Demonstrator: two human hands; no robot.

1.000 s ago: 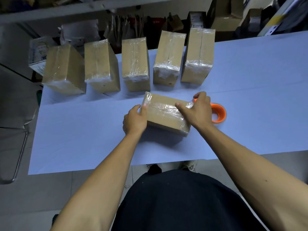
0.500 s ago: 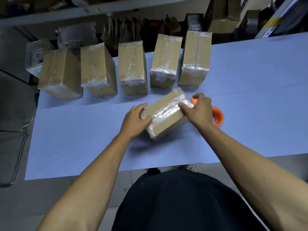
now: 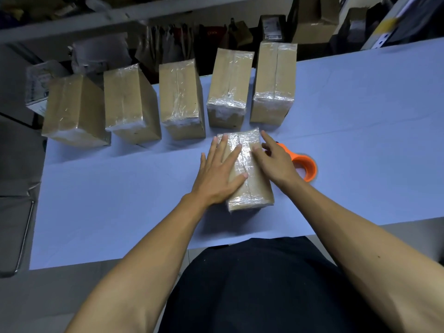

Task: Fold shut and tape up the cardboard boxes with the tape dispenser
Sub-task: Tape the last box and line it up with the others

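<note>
A small cardboard box (image 3: 249,188), shut and wrapped in clear tape, lies on the pale blue table (image 3: 120,200) with its long side pointing away from me. My left hand (image 3: 217,174) rests flat on its top left, fingers spread. My right hand (image 3: 274,159) touches its right side with fingers apart. The orange tape dispenser (image 3: 305,165) sits on the table just right of my right hand, partly hidden by it. Several taped boxes (image 3: 179,99) stand in a row behind.
The row of boxes runs from the far left box (image 3: 72,111) to the far right box (image 3: 274,85). Shelves with bags and cartons (image 3: 310,22) stand behind the table. A metal chair frame (image 3: 21,236) is at the left, off the table.
The box has been turned from lying crosswise to pointing lengthwise away from me. Both hands went from gripping its ends to lying open on its top and side.
</note>
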